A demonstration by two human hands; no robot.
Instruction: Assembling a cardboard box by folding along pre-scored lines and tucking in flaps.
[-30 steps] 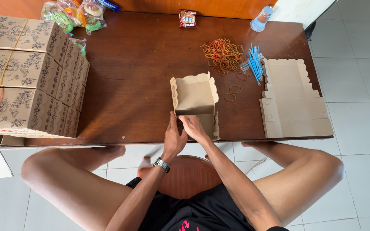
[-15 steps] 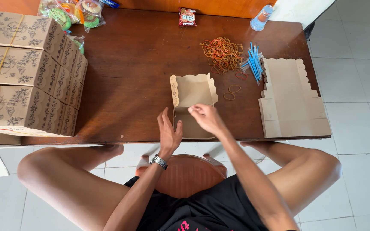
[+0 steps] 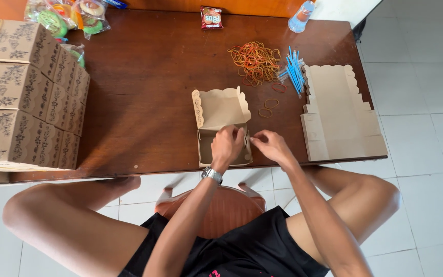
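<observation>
Hands [image 3: 227, 146] [image 3: 270, 146] pinch cardboard box [image 3: 221, 110]; the grip hides its right wall.

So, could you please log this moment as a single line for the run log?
left hand: gripping right front wall of open cardboard box | right hand: fingertips at same corner | flat box blanks: right | rubber bands: behind

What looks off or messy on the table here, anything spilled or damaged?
Nothing looks spilled or damaged. The rubber bands lie in a loose heap, with a few strays scattered toward the half-folded box that the left hand and right hand are working on. The flat box blanks overhang the table edge slightly.
</observation>
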